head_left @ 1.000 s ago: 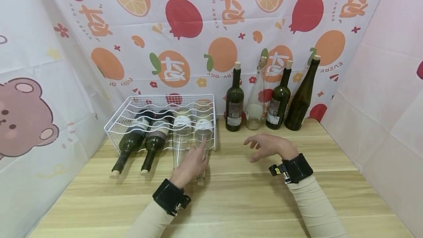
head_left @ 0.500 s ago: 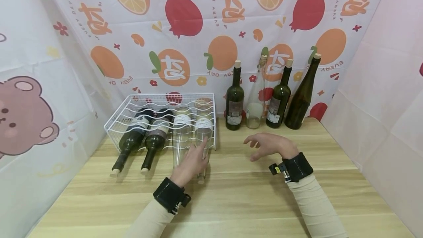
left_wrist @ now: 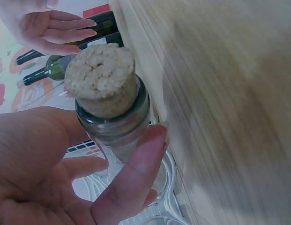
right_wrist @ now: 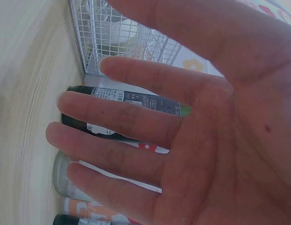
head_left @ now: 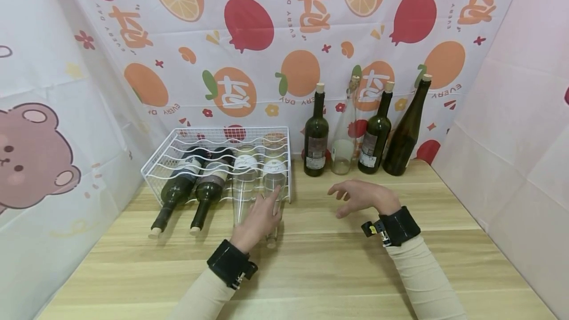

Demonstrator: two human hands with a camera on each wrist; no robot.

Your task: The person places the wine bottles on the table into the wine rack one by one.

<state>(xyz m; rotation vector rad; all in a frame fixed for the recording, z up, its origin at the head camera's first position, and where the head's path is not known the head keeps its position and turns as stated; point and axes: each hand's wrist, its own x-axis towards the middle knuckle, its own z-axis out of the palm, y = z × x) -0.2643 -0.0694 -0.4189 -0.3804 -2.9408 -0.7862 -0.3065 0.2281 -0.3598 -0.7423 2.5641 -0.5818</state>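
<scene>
On the table (head_left: pixel 338 270), toward the left: a white wire rack (head_left: pixel 213 133) with wavy bars, four bottles lying in it, necks toward the person.
Dark pair: the first dark bottle (head_left: pixel 178 189) and the second dark bottle (head_left: pixel 209 191), side by side on the rack's left.
Clear pair: the inner clear bottle (head_left: pixel 243 191), then the outer clear bottle (head_left: pixel 274 177) next to the rack's right wall.
Left hand (head_left: pixel 258 219): bent round the neck of the outer clear bottle, index finger straight along the glass — the cork (left_wrist: pixel 103 77) pokes out past the palm; the far side of that grip is partly hidden, so I can't swear to every finger.
Right hand (head_left: pixel 364 195): raised above the table, fingers apart and slightly curved, clear of the upright bottles behind it.
Standing row, right of the rack: a labelled green bottle (head_left: pixel 316 137), a slim clear bottle (head_left: pixel 343 154), another labelled green bottle (head_left: pixel 375 135) and a brownish bottle (head_left: pixel 404 132) — all corked.
Backdrop: fruit-print cloth (head_left: pixel 284 38).
</scene>
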